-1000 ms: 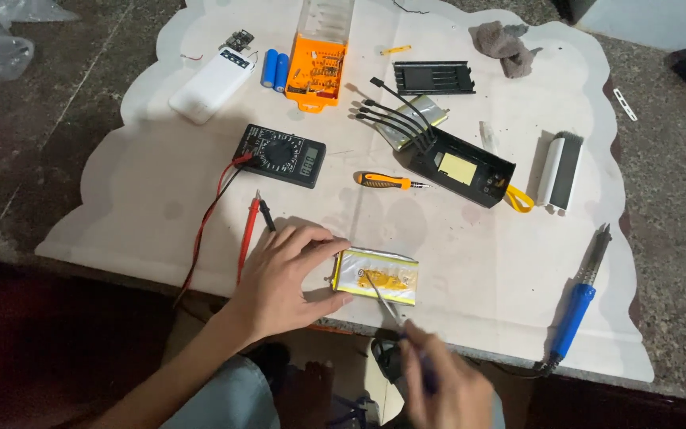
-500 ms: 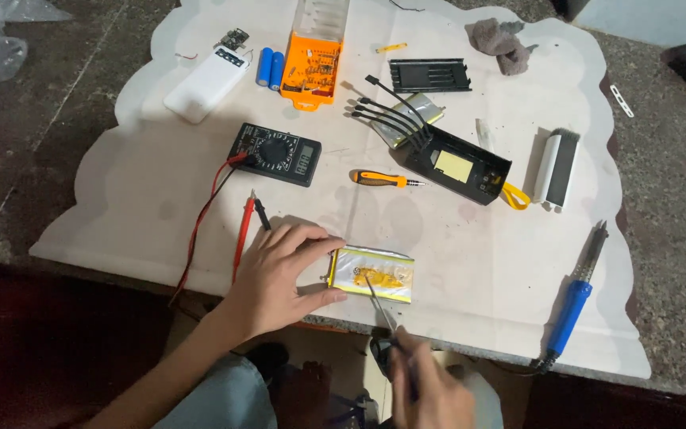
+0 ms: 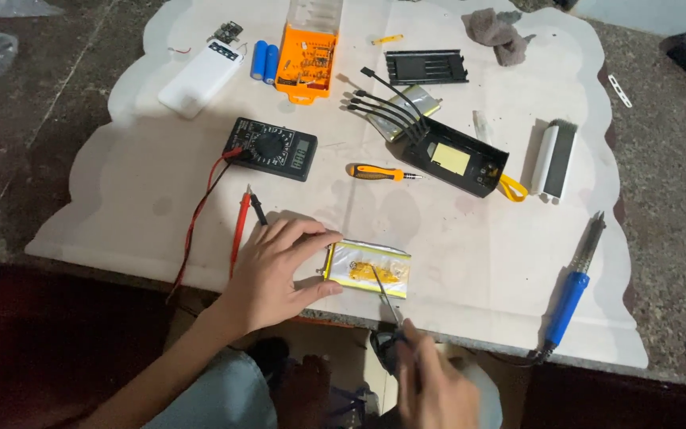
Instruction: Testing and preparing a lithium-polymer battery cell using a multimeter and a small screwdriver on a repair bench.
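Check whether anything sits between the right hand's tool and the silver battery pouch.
Nothing visible does. The right hand holds a thin tool whose tip already rests on the pouch. The left hand steadies the pouch's left edge, clear of the tool. The red probe lies off to the left.

The flat silver pouch cell with yellow tape [image 3: 368,269] has a glossy, crinkled foil skin, and it lies on a matt white scalloped board [image 3: 470,262] that looks smooth. The black multimeter [image 3: 271,148] and the blue-handled soldering iron [image 3: 573,290] show dull plastic bodies, the iron ending in a bare metal shaft. The grey rag [image 3: 495,33] is soft, rumpled cloth, and the surrounding floor [image 3: 668,183] looks rough and speckled like stone.
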